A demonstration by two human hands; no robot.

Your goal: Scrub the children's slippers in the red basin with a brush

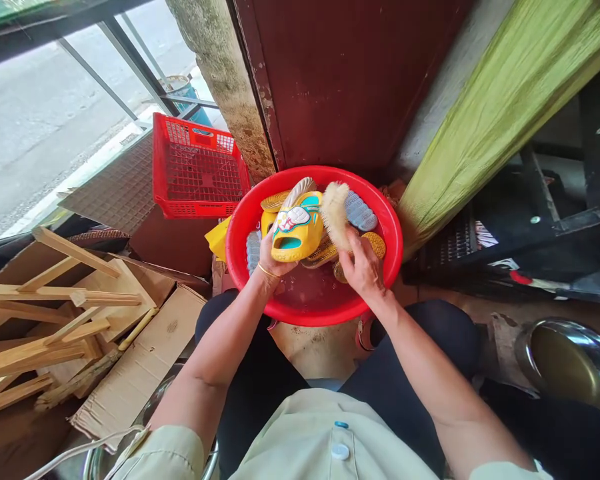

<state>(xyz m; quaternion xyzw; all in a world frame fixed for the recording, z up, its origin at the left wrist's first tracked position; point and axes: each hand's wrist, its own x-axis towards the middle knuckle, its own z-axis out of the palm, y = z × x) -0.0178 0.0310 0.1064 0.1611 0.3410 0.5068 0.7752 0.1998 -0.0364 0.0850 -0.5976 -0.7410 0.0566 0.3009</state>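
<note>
My left hand [275, 259] grips a yellow slipper [307, 240] with a white, pink and teal cartoon figure on its upper. Beside it, my right hand [361, 263] holds a scrubbing brush [335, 210] with pale cream bristles, close to the slipper's right side. Both are above a red plastic basin [237, 267] between my knees. In the basin lie several more slippers, among them a grey-blue one [361, 212] with its ribbed sole up and a yellow-brown patterned one [375, 244]. Some water shows at the basin's front.
A red plastic crate [200, 167] stands behind the basin at the left. Upturned wooden stools [80, 297] and cardboard [145, 347] lie to my left. A shiny metal pot [570, 363] is at my right, near a green curtain [485, 100]. A dark red door [350, 80] stands behind.
</note>
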